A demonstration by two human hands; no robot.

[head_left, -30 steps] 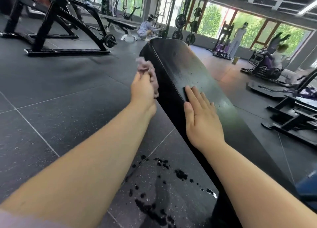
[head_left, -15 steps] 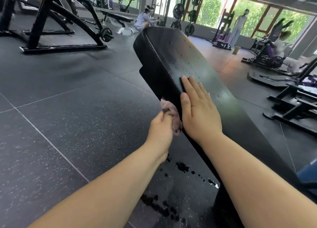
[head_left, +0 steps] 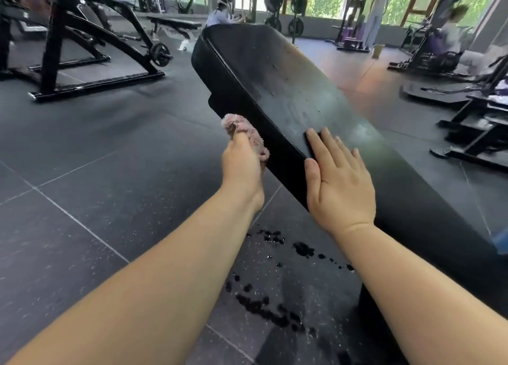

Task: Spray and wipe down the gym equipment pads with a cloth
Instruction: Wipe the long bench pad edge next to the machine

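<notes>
1. We look down at our two bare forearms reaching out to a long black padded bench pad (head_left: 275, 70), which slopes up and away from us.
2. Our left hand (head_left: 243, 164) grips a fluffy pink cloth (head_left: 244, 129). The fingers are curled round it, with the thumb on top, and the cloth bunches out above the fist.
3. The cloth touches the left side edge of the pad, about midway along its length.
4. Our right hand (head_left: 338, 183) lies flat on the top face of the pad, near that same edge. Its fingers are straight and close together, holding nothing, and the thumb hangs over the side.
5. The top of the pad looks streaked and damp ahead of the right hand.
6. Dark wet spots (head_left: 302, 248) dot the grey speckled rubber floor (head_left: 96, 172) beneath the pad, between our arms.
7. A black machine frame (head_left: 68, 48) stands far left, and weight plates (head_left: 295, 26) hang on a rack beyond the pad.
8. A person (head_left: 218, 15) crouches in the background before tall windows showing greenery.
9. Any lettering on the equipment is too blurred to read.
</notes>
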